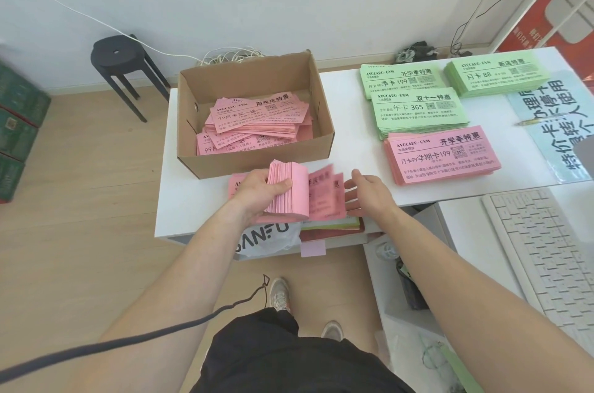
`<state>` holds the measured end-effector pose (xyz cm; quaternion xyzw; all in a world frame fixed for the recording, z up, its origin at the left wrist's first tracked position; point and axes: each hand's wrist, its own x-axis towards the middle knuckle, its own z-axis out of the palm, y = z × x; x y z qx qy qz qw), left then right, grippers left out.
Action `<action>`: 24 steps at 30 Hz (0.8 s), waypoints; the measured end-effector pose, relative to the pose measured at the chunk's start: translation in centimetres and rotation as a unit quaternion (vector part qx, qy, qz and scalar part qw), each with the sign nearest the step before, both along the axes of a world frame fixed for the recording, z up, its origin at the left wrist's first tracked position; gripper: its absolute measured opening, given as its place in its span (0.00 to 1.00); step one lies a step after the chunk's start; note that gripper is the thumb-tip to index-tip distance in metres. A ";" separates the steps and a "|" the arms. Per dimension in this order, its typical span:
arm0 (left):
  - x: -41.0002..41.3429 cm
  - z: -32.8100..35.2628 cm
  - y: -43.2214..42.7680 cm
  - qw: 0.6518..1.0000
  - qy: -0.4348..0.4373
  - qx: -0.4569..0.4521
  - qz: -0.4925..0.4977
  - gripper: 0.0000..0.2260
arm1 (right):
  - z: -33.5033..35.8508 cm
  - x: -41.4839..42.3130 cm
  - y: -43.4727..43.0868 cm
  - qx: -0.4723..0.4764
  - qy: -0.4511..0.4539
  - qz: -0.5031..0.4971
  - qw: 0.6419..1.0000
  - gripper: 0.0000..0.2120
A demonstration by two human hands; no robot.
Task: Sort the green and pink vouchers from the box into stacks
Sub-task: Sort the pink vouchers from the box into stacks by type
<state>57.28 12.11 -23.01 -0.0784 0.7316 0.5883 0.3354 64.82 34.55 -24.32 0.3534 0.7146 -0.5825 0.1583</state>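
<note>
- L hand (260, 190): fingers curled round a thick pink bundle (291, 196), thumb on the far side. Bundle is bent over, edges fanned at the top.
- R hand (366, 193): holds nothing, fingers straight and close together, palm facing L. Tips are just beside the loose pink vouchers (324, 191) lying at the front edge of the tabletop (347, 87). Can't tell if they touch, since the paper is blurred there.
- Both hands are over the front edge, just in front of the box (257, 164).
- Box sits on the L half of the tabletop, open, against the back edge. Inside is an untidy heap of pink vouchers (257, 122). No green visible in it.
- Done so far, on the R half:
  - green stack at the back (401, 81)
  - second green stack (418, 110) in front of it, overlapping
  - third green stack (501, 76) toward the back R corner
  - pink stack (440, 155) near the front edge, touching the second green stack
- Est. progress: green looks finished, pink partly. The bundle in hand, the loose sheets and the box heap are left to stack.
- Guess: the loose sheets are the start of a second pink stack, as their print differs from the finished one.
- Risk: the bent bundle may spring and scatter on release.
</note>
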 end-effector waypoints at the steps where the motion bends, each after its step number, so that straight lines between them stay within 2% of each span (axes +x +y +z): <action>1: 0.0 0.0 0.0 1.000 -0.001 -0.001 0.001 0.05 | 0.0 0.1 0.0 -0.003 -0.003 -0.003 1.000 0.24; 10: 0.2 0.0 0.1 1.000 0.008 -0.001 0.022 0.06 | 0.6 0.4 0.2 0.019 -0.019 0.022 0.999 0.22; 24: 0.8 -0.1 0.2 0.999 0.024 -0.016 0.039 0.06 | 1.1 0.8 -0.4 0.042 0.006 0.054 0.998 0.20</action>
